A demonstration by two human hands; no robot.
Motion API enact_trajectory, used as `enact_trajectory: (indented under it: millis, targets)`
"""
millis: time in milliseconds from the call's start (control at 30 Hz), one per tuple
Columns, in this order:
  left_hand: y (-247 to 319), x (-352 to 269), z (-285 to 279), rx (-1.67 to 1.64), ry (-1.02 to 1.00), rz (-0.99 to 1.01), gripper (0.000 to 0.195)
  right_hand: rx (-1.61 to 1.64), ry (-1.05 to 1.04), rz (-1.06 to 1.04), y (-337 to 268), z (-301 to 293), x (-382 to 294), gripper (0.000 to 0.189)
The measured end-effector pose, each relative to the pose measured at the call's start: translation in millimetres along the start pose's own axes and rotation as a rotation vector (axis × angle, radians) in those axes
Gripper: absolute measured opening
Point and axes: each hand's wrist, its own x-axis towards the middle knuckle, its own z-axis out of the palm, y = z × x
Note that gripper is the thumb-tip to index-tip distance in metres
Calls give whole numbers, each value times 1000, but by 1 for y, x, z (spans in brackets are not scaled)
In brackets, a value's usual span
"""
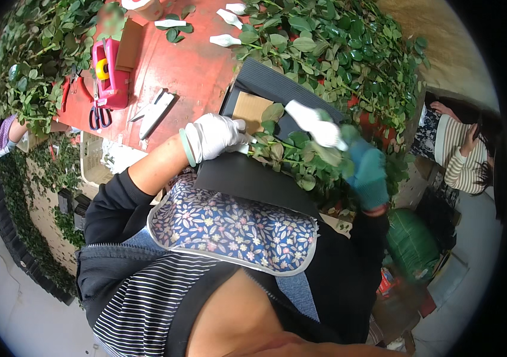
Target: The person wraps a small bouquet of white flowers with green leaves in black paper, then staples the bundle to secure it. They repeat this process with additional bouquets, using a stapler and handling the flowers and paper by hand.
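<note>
My left hand (pixel 217 136), in a white glove with a pale green band at the wrist, is closed around the white-wrapped end of a leafy stem (pixel 275 151) over a black ridged tray (pixel 289 93). On the right, my right hand (pixel 367 174) in a teal glove is blurred by motion. Its fingers seem closed on a leafy stem with a white net-sleeved flower head (pixel 313 125), also blurred. A tan cardboard piece (pixel 251 109) lies in the tray beside my left hand. A black panel (pixel 253 178) slopes towards my flowered apron (pixel 235 223).
The red table (pixel 182 85) bears a white stapler (pixel 157 114), scissors (pixel 100 117), red-handled pliers (pixel 74 89) and a pink tape dispenser (pixel 112 76). Leafy stems are heaped at the left (pixel 43 58) and right (pixel 347 49). A person (pixel 454 143) is at the right.
</note>
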Motion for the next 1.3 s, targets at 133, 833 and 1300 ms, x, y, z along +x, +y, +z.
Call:
enact_trajectory:
  millis: [133, 833, 1300]
  targets:
    - [-2, -1, 5, -33, 25, -3, 32, 420, 86, 112, -13, -48, -14, 38]
    - [2, -9, 1, -119, 309, -34, 44, -278, -453, -104, -3, 93, 73, 26]
    - [-1, -3, -1, -66, 226, 36, 18, -186, -93, -211, -28, 51, 32, 35]
